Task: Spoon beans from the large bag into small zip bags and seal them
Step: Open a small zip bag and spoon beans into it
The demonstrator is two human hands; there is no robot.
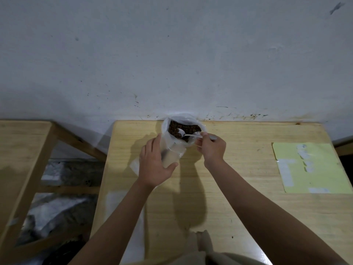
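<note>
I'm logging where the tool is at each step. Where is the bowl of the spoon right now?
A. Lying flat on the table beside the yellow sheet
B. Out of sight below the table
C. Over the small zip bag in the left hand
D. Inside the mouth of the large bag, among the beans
D: the spoon, held by the right hand, has its bowl inside the open large bag, among the beans.
</note>
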